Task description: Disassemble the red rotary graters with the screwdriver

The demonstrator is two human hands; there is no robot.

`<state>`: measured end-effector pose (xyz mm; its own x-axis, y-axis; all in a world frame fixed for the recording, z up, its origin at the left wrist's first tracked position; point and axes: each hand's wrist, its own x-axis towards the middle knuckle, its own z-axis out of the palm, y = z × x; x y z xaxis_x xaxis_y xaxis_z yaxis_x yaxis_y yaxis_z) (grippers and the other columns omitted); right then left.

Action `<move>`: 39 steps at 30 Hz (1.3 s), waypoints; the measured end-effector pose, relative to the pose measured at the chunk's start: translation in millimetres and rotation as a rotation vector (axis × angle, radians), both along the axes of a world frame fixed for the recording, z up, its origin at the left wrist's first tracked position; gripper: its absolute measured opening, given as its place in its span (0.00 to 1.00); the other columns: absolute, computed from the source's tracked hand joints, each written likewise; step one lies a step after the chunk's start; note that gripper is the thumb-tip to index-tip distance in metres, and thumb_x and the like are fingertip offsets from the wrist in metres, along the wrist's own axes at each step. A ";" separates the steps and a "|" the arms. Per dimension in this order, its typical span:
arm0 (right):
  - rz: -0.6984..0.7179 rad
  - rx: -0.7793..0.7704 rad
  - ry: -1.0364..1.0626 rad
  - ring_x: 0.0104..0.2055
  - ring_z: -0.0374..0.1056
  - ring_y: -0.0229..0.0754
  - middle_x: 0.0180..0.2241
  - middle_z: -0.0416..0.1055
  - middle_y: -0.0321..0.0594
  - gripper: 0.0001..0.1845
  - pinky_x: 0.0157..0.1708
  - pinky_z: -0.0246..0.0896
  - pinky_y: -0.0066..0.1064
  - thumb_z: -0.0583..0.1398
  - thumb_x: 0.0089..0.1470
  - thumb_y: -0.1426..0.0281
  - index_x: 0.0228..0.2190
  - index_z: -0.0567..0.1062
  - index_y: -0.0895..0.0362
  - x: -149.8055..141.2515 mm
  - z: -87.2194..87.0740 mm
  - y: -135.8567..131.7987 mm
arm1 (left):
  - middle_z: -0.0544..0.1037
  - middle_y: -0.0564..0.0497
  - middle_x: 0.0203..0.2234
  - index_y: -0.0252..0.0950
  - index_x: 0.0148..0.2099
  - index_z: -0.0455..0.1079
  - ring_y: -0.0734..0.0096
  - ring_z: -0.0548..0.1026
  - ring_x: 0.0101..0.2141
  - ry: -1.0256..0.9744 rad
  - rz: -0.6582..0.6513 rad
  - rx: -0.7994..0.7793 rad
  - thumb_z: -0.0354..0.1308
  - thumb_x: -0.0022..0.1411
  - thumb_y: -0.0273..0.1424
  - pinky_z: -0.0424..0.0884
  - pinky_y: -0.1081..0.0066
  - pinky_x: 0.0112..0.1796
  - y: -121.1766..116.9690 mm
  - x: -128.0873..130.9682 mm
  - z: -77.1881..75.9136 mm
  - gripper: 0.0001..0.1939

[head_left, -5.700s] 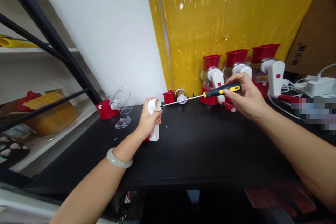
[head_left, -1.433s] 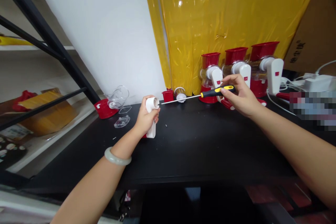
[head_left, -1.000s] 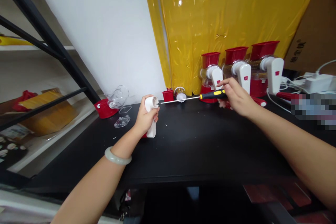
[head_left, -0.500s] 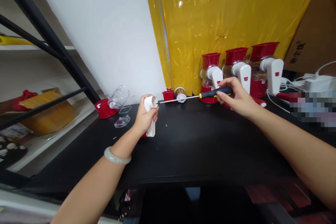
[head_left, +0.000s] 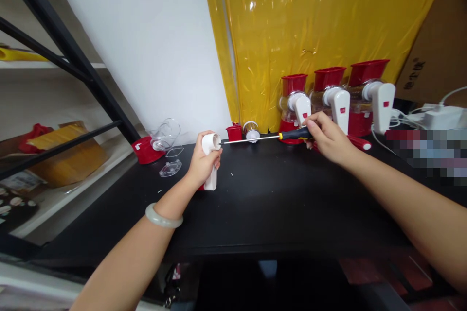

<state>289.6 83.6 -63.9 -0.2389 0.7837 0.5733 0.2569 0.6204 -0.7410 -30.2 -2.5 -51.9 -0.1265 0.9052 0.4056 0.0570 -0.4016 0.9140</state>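
My left hand (head_left: 202,165) is closed round a white plastic crank handle (head_left: 211,158) held upright on the black table (head_left: 277,204), round socket end up. My right hand (head_left: 326,138) grips the black-and-yellow handle of a long screwdriver (head_left: 288,134). The metal shaft runs level to the left and its tip sits in the socket of the white handle. A pale bangle is on my left wrist.
Three red-and-white rotary graters (head_left: 337,99) stand in a row against yellow plastic sheeting (head_left: 310,34). A small red part (head_left: 234,133) and a metal drum (head_left: 251,130) sit behind the screwdriver. A red base with clear plastic pieces (head_left: 160,143) lies at left. White cables (head_left: 430,116) lie at right.
My right hand's fingers have shifted round the screwdriver handle, turning it, while the tip stays in the white handle. My left hand has held still.
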 end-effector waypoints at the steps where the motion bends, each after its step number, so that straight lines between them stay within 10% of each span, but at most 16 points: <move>1: -0.020 0.025 -0.007 0.20 0.64 0.41 0.23 0.65 0.34 0.17 0.25 0.63 0.38 0.53 0.58 0.49 0.36 0.65 0.49 -0.3 1.3 -1.8 | 0.65 0.63 0.21 0.42 0.46 0.55 0.83 0.61 0.14 0.000 0.002 -0.002 0.61 0.49 0.24 0.60 0.79 0.15 -0.3 0.4 0.2 0.25; 22: 0.115 0.037 0.284 0.39 0.71 0.46 0.37 0.70 0.38 0.20 0.35 0.71 0.39 0.63 0.50 0.53 0.40 0.65 0.47 -4.3 13.7 -10.4 | 0.65 0.62 0.23 0.42 0.46 0.55 0.83 0.60 0.14 0.024 -0.008 -0.034 0.61 0.49 0.25 0.60 0.78 0.15 -1.4 3.1 -2.8 0.25; 29: -0.005 -0.001 0.058 0.18 0.63 0.38 0.23 0.66 0.34 0.16 0.20 0.63 0.34 0.56 0.58 0.52 0.40 0.66 0.50 -0.8 12.1 -13.2 | 0.65 0.63 0.22 0.42 0.46 0.55 0.83 0.61 0.14 0.006 -0.005 -0.021 0.61 0.48 0.24 0.60 0.79 0.15 0.2 0.2 -2.5 0.25; 39: 0.153 -0.020 0.220 0.32 0.69 0.40 0.34 0.68 0.37 0.26 0.31 0.69 0.34 0.68 0.43 0.57 0.41 0.66 0.49 -3.5 16.4 -16.0 | 0.64 0.64 0.20 0.43 0.46 0.54 0.83 0.60 0.13 -0.016 0.015 -0.010 0.61 0.47 0.24 0.59 0.79 0.15 -0.3 -0.4 2.9 0.26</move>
